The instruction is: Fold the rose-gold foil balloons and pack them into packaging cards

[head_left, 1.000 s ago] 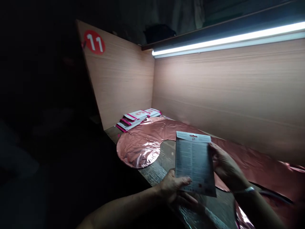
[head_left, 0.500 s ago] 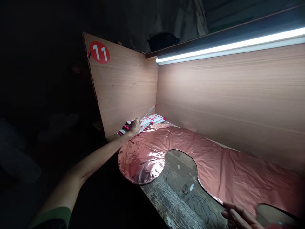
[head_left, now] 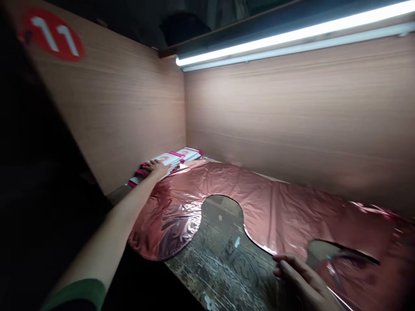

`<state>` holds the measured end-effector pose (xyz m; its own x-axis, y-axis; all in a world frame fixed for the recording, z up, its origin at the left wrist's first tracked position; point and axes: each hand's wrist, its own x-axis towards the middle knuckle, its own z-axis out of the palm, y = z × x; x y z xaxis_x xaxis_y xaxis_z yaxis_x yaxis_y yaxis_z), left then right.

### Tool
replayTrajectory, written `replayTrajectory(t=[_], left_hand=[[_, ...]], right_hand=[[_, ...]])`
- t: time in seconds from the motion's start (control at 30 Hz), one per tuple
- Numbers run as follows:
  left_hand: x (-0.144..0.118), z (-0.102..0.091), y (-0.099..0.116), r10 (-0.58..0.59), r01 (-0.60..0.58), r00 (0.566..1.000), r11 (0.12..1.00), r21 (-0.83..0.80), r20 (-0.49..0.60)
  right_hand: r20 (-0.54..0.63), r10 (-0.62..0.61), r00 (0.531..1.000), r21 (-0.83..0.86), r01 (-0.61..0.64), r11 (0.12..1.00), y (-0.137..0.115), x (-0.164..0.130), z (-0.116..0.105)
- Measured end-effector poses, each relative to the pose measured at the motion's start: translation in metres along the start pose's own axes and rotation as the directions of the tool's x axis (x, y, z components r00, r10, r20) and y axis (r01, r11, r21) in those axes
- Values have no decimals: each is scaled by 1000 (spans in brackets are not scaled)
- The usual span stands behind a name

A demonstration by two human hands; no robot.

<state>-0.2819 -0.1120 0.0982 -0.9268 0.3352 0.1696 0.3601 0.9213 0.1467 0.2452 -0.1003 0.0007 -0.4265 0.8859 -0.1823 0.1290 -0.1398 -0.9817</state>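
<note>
My left hand reaches to the far left corner and lies with spread fingers on a pile of flat white packets with pink edges. Nothing is gripped in it. Low on the right, my right hand is loosely bent with its fingers a little apart. Its fingertips are at the curved edge of a shiny pink foil-like sheet, and nothing shows between them. The sheet has rounded cutouts and looks wrinkled. Whether the right fingertips touch its edge, I cannot tell.
A worn wooden tabletop shows below the sheet. Wooden panels stand behind and at the left, where a red number 11 sign is fixed. A lit tube lamp runs along the top. Left of the table it is dark.
My left hand held a thin white packet tilted up over the pile; now that hand lies flat on the packets with its fingers spread. The view has shifted left and closer.
</note>
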Motion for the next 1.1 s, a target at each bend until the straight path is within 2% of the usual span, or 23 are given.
replayTrajectory(t=[0.07,0.1,0.13,0.2,0.23,0.27,0.3,0.33,0.43,0.53,0.57,0.6,0.63,0.7,0.73,0.77,0.8,0.83,0.87,0.9,0.93,1.0,1.1], left_hand=[[-8,0,4,122,-121,991,992,21,-52],[-14,2,8,246,-242,960,969,46,-132],[-21,6,15,371,-367,907,928,60,-201],[-43,15,37,562,-586,760,810,31,-325],[-60,20,51,645,-689,678,724,1,-352],[-83,23,66,738,-801,570,597,-45,-362],[-110,24,80,830,-895,442,432,-109,-341],[-142,23,92,890,-939,332,282,-195,-313],[-250,10,116,987,-880,32,-48,-473,-158],[-340,-3,135,934,-703,-273,-357,-615,-230],[-361,-5,143,905,-648,-341,-423,-634,-256],[-378,-5,153,894,-612,-353,-443,-655,-275],[-390,-3,162,902,-593,-322,-430,-681,-290],[-407,1,179,922,-573,-236,-387,-722,-307],[-413,3,186,923,-561,-225,-384,-733,-311],[-420,5,190,916,-548,-256,-401,-734,-310],[-427,5,193,897,-534,-326,-436,-725,-299],[-435,5,194,866,-521,-416,-476,-708,-276],[-444,4,194,831,-514,-498,-514,-687,-249],[-453,2,194,801,-517,-556,-542,-662,-222],[-462,1,193,782,-530,-591,-562,-635,-200],[-477,-1,194,776,-578,-611,-571,-583,-155],[-490,-2,198,786,-662,-617,-547,-512,-43]], right_hand=[[16,-97,995,-100,98,990,-17,-14,10],[67,-150,986,-136,158,978,-24,-21,15],[125,-201,971,-162,220,962,-29,-27,20],[207,-304,930,-169,340,925,-35,-35,30],[261,-366,893,-165,415,895,-36,-37,33],[327,-442,836,-169,511,843,-36,-38,36],[388,-525,757,-180,621,763,-35,-39,38],[448,-595,667,-207,725,657,-35,-40,39],[572,-658,490,-347,871,347,-36,-52,37],[554,-754,353,-417,902,116,-41,-78,20],[500,-802,328,-441,893,90,-42,-88,9],[415,-847,332,-484,869,104,-42,-98,-4],[310,-870,383,-547,820,166,-40,-107,-18],[51,-840,541,-670,642,373,-34,-123,-50],[-68,-770,635,-711,511,484,-29,-130,-66],[-154,-708,689,-726,407,555,-23,-136,-81],[-224,-651,725,-728,319,606,-17,-142,-94],[-279,-607,744,-724,252,642,-11,-147,-105],[-320,-583,746,-718,210,663,-4,-153,-114],[-357,-569,741,-714,177,677,1,-158,-122],[-389,-567,726,-717,148,681,5,-163,-130],[-434,-595,677,-749,96,656,9,-170,-144],[-464,-644,609,-811,1,585,7,-171,-168]])
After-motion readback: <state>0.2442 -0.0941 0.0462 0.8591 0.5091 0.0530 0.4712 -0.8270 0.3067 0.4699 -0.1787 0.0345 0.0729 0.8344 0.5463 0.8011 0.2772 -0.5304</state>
